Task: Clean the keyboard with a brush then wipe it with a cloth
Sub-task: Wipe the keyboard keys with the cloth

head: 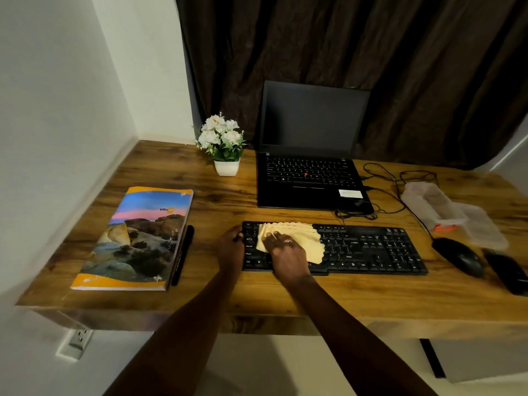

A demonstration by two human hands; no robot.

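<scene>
The desk (223, 201) is brown wood and fills the middle of the frame. Its front edge runs across the lower part, and its left edge meets a white wall.

The black keyboard (371, 250) lies flat a little right of the middle, near the front edge. A strip of bare wood shows between the keyboard and that edge. Just behind the keyboard sits an open laptop (308, 172), with only a thin gap and some black wires (385, 181) between them. A black mouse (460, 257) sits near the keyboard's right end. Past it, at the right edge of the frame, is a dark thing (505, 272); I cannot tell what it is. A clear plastic box (445, 212) is above the mouse. On the left, a black pen (183, 252) lies beside a big colorful book (131, 238). Some bare wood shows between the pen and the keyboard. A small white pot of flowers (225, 150) stands left of the laptop.

A pale yellow cloth (303, 238) with a wavy edge lies spread on the left part of the keyboard and hides the keys there. The other keys are black with white marks.

The right hand (285, 250) lies flat on the cloth with its fingers spread and pressing down. The left hand (230, 244) holds the left end of the keyboard, with its fingers curled over the edge.
</scene>
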